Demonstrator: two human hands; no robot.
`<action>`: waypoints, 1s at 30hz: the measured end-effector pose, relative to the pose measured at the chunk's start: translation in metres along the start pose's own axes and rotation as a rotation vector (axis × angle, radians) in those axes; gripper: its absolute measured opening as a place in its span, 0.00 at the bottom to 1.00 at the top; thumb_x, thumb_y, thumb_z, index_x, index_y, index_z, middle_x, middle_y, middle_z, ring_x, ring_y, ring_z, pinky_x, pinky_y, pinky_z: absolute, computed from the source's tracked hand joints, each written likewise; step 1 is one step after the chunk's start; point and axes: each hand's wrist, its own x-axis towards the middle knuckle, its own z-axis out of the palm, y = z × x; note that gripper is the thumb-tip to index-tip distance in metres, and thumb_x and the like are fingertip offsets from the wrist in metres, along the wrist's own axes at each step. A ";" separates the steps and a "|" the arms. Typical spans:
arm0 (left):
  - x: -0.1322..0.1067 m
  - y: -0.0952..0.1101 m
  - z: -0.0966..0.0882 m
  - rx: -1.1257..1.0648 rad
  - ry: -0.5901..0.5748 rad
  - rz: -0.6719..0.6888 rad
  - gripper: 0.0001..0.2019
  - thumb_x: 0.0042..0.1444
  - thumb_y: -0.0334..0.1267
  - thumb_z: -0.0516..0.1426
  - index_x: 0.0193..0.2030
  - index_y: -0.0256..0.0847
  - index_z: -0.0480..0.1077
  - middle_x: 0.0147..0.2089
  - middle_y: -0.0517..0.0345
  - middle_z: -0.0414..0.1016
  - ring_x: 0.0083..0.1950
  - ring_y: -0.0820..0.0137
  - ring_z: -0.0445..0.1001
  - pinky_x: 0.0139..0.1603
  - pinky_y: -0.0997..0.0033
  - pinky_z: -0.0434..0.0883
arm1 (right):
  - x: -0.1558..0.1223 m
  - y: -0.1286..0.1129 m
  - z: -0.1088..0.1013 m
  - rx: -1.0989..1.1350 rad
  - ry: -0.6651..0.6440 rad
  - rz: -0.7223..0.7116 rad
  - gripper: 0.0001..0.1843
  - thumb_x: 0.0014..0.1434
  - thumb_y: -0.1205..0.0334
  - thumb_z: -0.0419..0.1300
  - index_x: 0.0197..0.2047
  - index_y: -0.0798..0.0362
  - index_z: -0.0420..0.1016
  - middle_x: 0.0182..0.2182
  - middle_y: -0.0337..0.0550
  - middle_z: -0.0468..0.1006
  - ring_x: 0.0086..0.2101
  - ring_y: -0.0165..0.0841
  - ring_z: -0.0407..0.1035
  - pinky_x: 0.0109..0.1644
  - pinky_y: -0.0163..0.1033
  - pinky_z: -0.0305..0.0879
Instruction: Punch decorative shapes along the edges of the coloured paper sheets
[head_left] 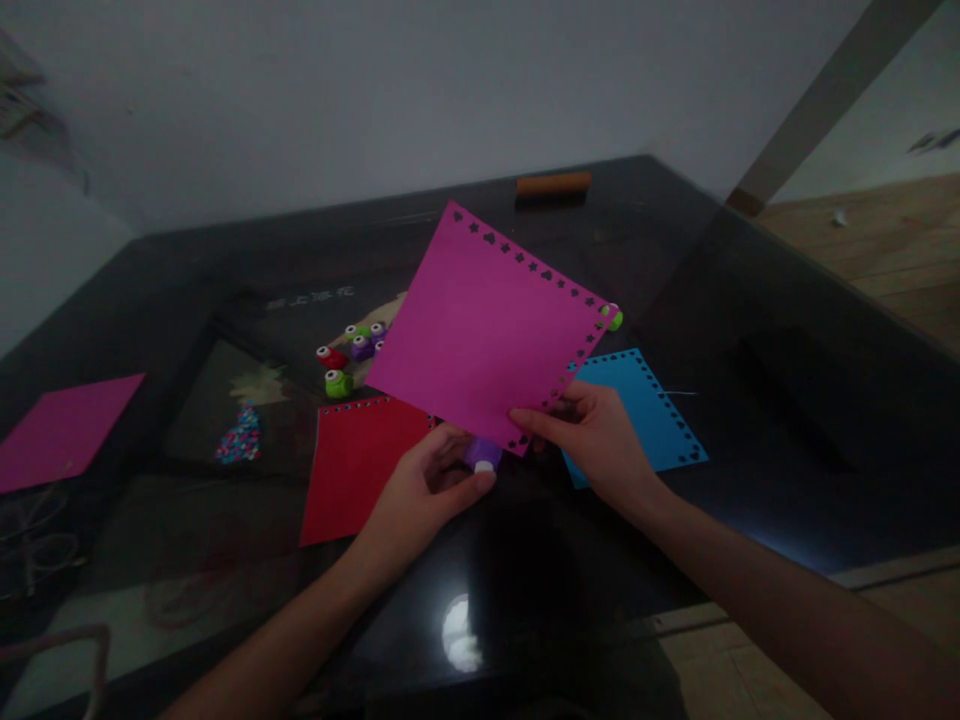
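Note:
My right hand (600,440) pinches the lower right edge of a pink sheet of paper (480,340), held up off the table. Small heart and star shapes are punched along two of its edges. In my left hand (424,480) is a purple paper punch (482,453) with a white button, close to the sheet's lower corner. Whether the punch is on the paper cannot be made out. A red sheet (345,470) with holes along its top lies under my left hand. On the right, a blue sheet (637,410) with punched edges lies partly behind my right hand.
Several red, green and purple punches (339,383) are grouped left of the sheet, and another green one (613,318) shows behind its right corner. Punched-out bits (241,437) are piled at left, near another pink sheet (64,430). A brown roll (553,185) lies at the back.

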 end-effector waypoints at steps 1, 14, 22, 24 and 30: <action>0.000 0.000 0.000 -0.001 0.000 0.005 0.18 0.50 0.39 0.63 0.48 0.41 0.69 0.53 0.50 0.75 0.57 0.61 0.71 0.58 0.61 0.65 | -0.001 -0.001 0.001 -0.012 0.003 -0.010 0.11 0.42 0.58 0.72 0.28 0.52 0.78 0.23 0.36 0.79 0.22 0.28 0.69 0.26 0.35 0.68; 0.001 -0.001 0.004 -0.067 0.090 -0.038 0.17 0.47 0.41 0.65 0.44 0.40 0.72 0.43 0.52 0.79 0.43 0.65 0.75 0.40 0.69 0.70 | -0.006 -0.002 0.007 -0.137 -0.002 -0.092 0.09 0.46 0.56 0.69 0.28 0.51 0.78 0.26 0.40 0.81 0.25 0.33 0.73 0.32 0.39 0.71; 0.003 -0.003 0.001 -0.105 0.132 -0.039 0.14 0.46 0.44 0.66 0.36 0.38 0.74 0.32 0.58 0.76 0.30 0.73 0.70 0.33 0.74 0.68 | -0.005 0.001 0.008 -0.152 -0.016 -0.070 0.14 0.43 0.52 0.70 0.28 0.53 0.77 0.25 0.40 0.80 0.23 0.31 0.70 0.28 0.37 0.69; 0.003 -0.003 0.000 -0.099 0.133 -0.025 0.14 0.47 0.44 0.66 0.37 0.38 0.75 0.32 0.58 0.75 0.29 0.74 0.69 0.32 0.75 0.68 | -0.004 0.003 0.008 -0.155 -0.029 -0.064 0.14 0.44 0.51 0.70 0.27 0.53 0.76 0.24 0.40 0.79 0.22 0.30 0.70 0.27 0.36 0.68; 0.003 -0.003 0.001 -0.118 0.123 -0.015 0.15 0.49 0.44 0.65 0.40 0.38 0.75 0.36 0.56 0.76 0.31 0.74 0.69 0.30 0.76 0.67 | -0.003 0.006 0.008 -0.207 -0.058 -0.071 0.16 0.46 0.50 0.68 0.25 0.54 0.74 0.21 0.39 0.76 0.21 0.29 0.68 0.25 0.35 0.65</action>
